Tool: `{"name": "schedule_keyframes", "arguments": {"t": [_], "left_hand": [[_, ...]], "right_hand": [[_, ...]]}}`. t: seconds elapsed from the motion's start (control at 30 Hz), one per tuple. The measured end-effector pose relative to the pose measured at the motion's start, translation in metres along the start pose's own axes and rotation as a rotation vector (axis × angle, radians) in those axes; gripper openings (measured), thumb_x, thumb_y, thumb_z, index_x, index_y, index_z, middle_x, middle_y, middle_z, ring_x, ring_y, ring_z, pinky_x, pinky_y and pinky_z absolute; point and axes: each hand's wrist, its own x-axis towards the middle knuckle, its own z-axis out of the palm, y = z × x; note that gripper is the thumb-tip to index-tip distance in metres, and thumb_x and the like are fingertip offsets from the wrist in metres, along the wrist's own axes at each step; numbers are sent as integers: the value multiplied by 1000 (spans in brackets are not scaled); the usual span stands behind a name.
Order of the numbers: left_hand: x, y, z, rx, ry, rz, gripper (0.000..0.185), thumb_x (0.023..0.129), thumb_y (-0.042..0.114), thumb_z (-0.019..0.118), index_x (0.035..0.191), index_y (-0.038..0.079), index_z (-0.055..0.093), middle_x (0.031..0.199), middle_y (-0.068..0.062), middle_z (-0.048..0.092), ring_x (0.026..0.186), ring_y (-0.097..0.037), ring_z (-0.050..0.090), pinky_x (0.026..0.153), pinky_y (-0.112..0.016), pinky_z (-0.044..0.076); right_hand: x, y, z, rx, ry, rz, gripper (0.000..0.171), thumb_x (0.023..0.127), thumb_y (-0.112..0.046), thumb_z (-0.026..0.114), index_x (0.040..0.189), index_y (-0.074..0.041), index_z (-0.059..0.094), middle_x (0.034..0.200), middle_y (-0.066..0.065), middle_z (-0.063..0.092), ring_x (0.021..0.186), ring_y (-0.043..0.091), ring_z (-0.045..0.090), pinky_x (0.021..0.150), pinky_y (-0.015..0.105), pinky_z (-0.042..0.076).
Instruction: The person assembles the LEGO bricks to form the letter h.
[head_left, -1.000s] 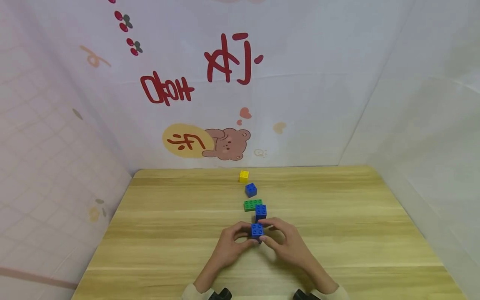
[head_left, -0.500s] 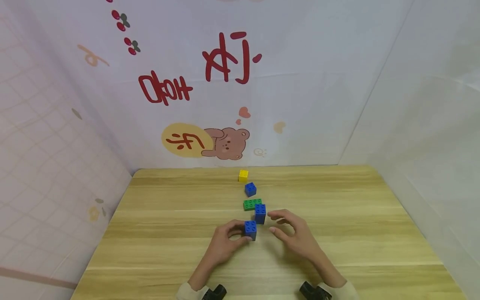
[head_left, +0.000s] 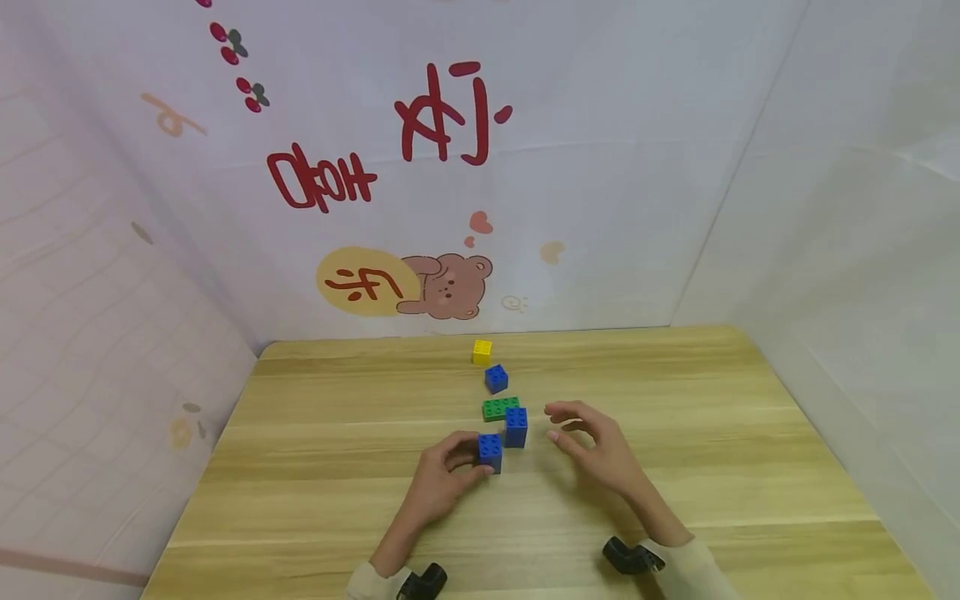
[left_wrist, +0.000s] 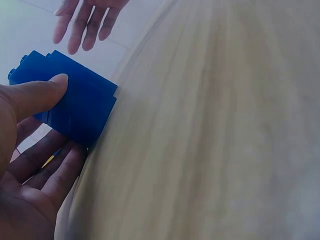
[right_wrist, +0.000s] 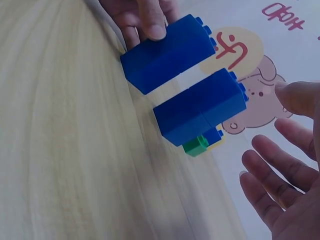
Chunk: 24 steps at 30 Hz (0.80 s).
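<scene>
My left hand (head_left: 438,479) holds a stack of blue toy building bricks (head_left: 490,454) upright at the table top, thumb on the near side and fingers behind. The left wrist view shows that thumb flat against the blue bricks (left_wrist: 82,102). Just beyond it to the right stands a second blue brick stack (head_left: 516,427) of similar height, with a narrow gap between the two in the right wrist view. My right hand (head_left: 596,450) hovers to the right of both stacks, fingers loosely bent and apart from the thumb, holding nothing.
Behind the stacks, in a rough line going away, lie a green brick (head_left: 500,408), a small blue brick (head_left: 497,379) and a yellow brick (head_left: 482,352). The wooden table (head_left: 345,417) ends at a printed white cloth backdrop (head_left: 600,183), with pale cloth on both sides.
My right hand has let go of the nearer blue stack and drawn away to the right. My left hand has shifted that stack left and slightly forward, beside the other one.
</scene>
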Motion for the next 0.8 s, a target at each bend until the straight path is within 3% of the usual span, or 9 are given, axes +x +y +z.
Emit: {"name": "schedule_keyframes", "arguments": {"t": [0.23,0.47,0.63,0.8], "left_hand": [[5,-3,-3,18,16,37,40,89,19,81,127,18,67,129,-8,69,122,-26,68,101,-28,58],[13,-5,-5,-17,33,28,41,90,15,80,128,11,66,131,-13,68,124,-30,67,101,-29,58],[19,-5,-6,-55,46,4,45,89,11,80,131,10,64,133,-17,66,125,-33,66,100,-27,58],[25,-6,-5,-71,68,29,48,89,6,79,133,10,63,134,-18,64,124,-33,65,101,-30,58]], "right_hand": [[7,10,0,6,8,38,35,95,-4,72,129,-7,65,121,16,71,110,36,67,91,43,62],[19,18,-3,7,-10,70,32,97,-16,72,129,-15,66,124,15,71,112,28,68,93,33,61],[27,22,-5,-6,-48,108,37,98,-24,72,131,-10,66,126,13,71,112,25,69,96,38,60],[33,29,-6,-29,-92,151,42,98,-28,72,134,-8,64,128,11,70,112,22,68,99,44,59]]}}
